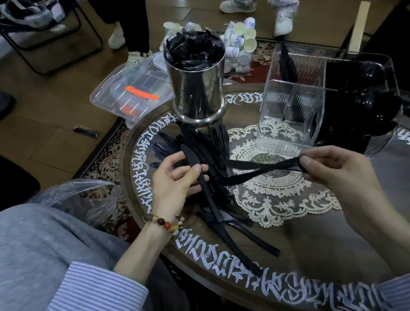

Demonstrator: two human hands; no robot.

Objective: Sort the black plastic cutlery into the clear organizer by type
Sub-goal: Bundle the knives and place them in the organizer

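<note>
Currently held: one black knife pinched in my left hand; two crossed cutlery pieces pinched by my right hand, near the clear organizer at far right. Risk: mixed types dropping into one compartment; loose pile snagging.

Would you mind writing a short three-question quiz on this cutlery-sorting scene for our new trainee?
1. True or false: the left hand holds a black knife.
2. What does the right hand pinch? A) a paper cup B) black cutlery pieces C) a lid
3. Fill in: the steel cup stands on the ____ table.

Key: 1 true; 2 B; 3 round.
</note>
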